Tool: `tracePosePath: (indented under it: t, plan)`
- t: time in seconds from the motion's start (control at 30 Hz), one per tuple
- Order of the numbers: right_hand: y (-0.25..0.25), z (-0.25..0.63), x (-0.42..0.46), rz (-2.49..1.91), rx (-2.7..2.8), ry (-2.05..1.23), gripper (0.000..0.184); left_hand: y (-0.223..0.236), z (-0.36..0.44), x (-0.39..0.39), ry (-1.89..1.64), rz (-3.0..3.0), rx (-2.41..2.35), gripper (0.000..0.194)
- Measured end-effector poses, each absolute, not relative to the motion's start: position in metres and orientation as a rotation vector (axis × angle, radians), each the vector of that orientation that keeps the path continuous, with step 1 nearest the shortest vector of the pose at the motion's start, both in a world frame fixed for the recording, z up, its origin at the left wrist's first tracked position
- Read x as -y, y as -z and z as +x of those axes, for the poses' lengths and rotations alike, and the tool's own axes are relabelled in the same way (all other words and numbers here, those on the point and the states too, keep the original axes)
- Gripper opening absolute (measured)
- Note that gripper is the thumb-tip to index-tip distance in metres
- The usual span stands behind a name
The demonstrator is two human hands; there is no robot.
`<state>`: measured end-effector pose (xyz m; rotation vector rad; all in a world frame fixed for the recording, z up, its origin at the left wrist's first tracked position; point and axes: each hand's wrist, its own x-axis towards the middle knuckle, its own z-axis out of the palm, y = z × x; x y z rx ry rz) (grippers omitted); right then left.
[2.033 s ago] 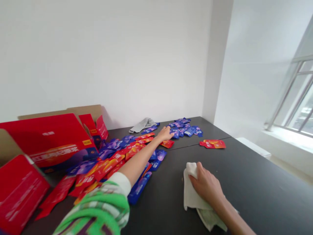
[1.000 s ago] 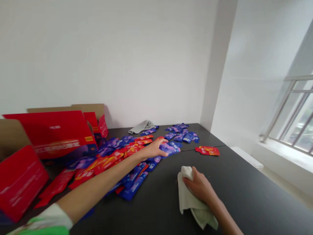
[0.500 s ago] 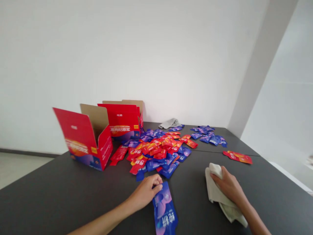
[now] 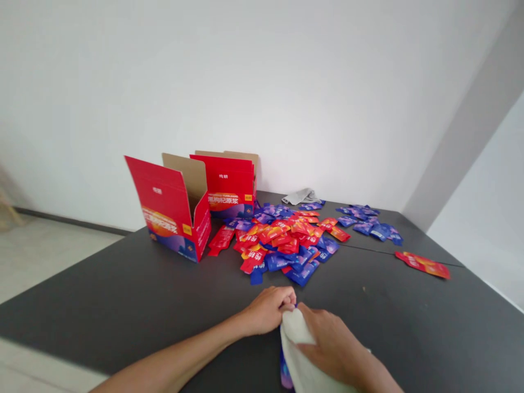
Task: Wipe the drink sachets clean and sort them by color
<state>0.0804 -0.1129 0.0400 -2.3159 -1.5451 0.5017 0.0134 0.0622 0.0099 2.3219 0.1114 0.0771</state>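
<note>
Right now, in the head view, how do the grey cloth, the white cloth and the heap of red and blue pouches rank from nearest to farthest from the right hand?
1. White cloth: gripped in the right hand.
2. Heap of red and blue pouches: ahead, toward the left.
3. Grey cloth: beyond the heap, near the wall.

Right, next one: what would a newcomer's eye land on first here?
Probably the loose heap of red and blue pouches, vivid against the dark table around its middle. Next come the nearer red box and farther red box, both open-topped, to the heap's left. At the near edge, the right hand holds a pale cloth over a blue pouch, the left hand at its far end.
</note>
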Motion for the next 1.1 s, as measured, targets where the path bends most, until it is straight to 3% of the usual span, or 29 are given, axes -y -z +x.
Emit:
tracePosePath:
  t: [0.13, 0.27, 0.43, 0.6, 0.77, 0.97, 1.1]
  plan:
    - [-0.046, 0.09, 0.118, -2.313, 1.677, -0.522, 0.05, -0.006, 0.016, -0.064, 0.03, 2.202, -0.06, 0.008]
    - [-0.041, 0.089, 0.112, -2.404, 1.587, -0.381, 0.046, 0.001, 0.02, -0.067, 0.134, 2.059, -0.069, 0.012]
    - [-0.046, 0.083, 0.113, -2.267, 1.851, -0.611, 0.046, 0.004, 0.024, -0.069, 0.138, 1.948, -0.098, 0.008]
    - [-0.042, 0.088, 0.11, -2.304, 1.76, -0.279, 0.05, 0.002, 0.025, -0.068, 0.214, 1.856, -0.088, 0.009]
    - [-0.033, 0.086, 0.112, -2.192, 2.025, -0.407, 0.043, -0.002, 0.026, -0.066, 0.221, 1.832, -0.102, 0.01]
    - [-0.033, 0.087, 0.113, -2.238, 1.879, -0.225, 0.043, -0.003, 0.025, -0.067, 0.258, 1.844, -0.081, 0.009]
    - [-0.031, 0.079, 0.11, -2.225, 2.155, -0.361, 0.028, -0.002, 0.023, -0.069, 0.23, 1.907, -0.064, 0.01]
